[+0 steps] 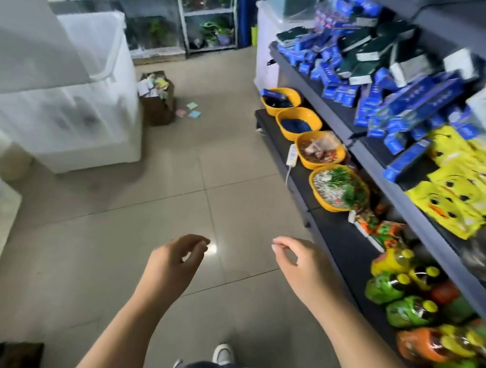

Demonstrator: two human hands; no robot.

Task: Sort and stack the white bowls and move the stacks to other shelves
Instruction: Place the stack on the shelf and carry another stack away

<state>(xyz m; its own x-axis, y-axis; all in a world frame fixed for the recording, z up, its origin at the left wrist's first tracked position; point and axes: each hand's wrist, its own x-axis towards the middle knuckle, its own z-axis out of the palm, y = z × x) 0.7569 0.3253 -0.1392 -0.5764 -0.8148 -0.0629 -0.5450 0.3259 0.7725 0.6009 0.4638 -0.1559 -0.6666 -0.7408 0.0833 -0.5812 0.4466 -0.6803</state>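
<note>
No white bowl shows in this view. My left hand hangs over the tiled floor with its fingers loosely curled and nothing in it. My right hand floats a little to the right of it, near the front edge of the low black shelf, fingers also loosely curled and holding nothing. Several yellow bowls filled with goods stand in a row along that shelf.
A grey shelf unit on the right carries blue boxes, yellow packets and bottles. White plastic-covered units stand on the left. A brown box of papers sits on the floor ahead, with coloured notes beside it.
</note>
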